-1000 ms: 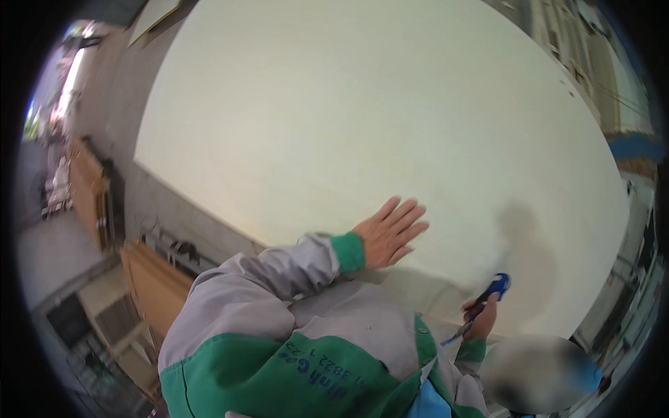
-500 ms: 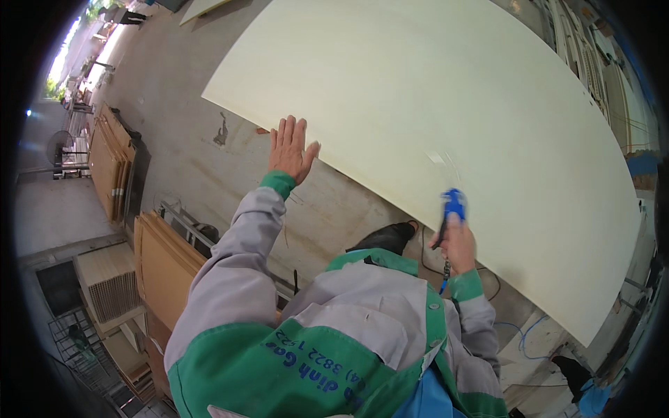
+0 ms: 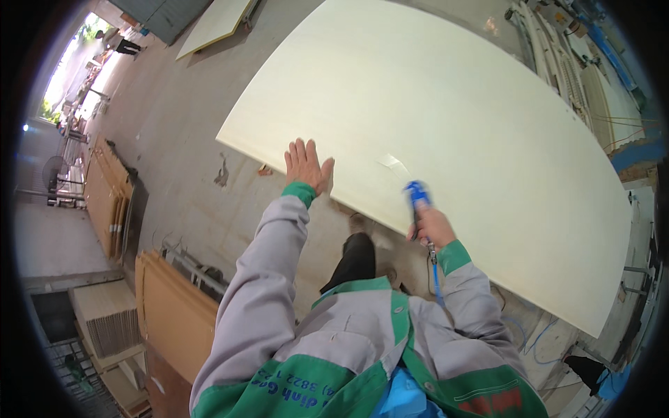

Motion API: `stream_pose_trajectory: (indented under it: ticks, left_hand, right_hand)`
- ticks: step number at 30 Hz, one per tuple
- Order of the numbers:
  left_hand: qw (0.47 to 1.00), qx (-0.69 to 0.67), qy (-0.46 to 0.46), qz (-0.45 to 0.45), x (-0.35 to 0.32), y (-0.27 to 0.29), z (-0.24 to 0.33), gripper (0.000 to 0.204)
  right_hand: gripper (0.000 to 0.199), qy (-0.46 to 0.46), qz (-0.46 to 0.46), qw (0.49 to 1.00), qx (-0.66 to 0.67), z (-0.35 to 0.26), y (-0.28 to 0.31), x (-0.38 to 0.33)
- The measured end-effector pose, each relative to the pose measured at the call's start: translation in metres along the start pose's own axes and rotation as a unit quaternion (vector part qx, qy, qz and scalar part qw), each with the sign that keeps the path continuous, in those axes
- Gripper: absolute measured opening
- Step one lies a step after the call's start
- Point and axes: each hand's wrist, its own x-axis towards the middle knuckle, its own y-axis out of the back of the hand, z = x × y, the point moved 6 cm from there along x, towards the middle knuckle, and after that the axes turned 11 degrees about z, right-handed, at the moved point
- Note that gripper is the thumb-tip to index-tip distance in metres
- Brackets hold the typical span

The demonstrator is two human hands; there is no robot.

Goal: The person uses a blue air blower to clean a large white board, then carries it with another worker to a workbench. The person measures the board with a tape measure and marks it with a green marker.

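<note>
The gray floor (image 3: 174, 139) lies under a big pale board (image 3: 446, 125). My left hand (image 3: 306, 165) rests flat and open on the board's edge. My right hand (image 3: 432, 224), beside that edge, grips a blue air gun (image 3: 417, 196).

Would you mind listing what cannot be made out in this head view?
- Nozzle tip of the blue tool in the right hand: too small.
- Left hand palm on the cream panel: turned away from the camera.
- Panel's near edge: partly behind the arms.
- Blue hose end: lost behind the sleeve.
</note>
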Motion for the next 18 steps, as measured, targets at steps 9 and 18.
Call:
stream_pose_trajectory:
  ticks: [9, 18]
  left_hand:
    - [0.989, -0.074, -0.131, 0.001, 0.169, -0.021, 0.061, 0.074]
    - [0.967, -0.105, -0.219, 0.080, 0.476, -0.100, 0.163, 0.065]
  right_hand:
    - [0.051, 0.019, 0.216, 0.965, 0.148, -0.119, 0.044, 0.139]
    - [0.055, 0.025, 0.193, 0.970, 0.143, -0.282, 0.022, 0.307]
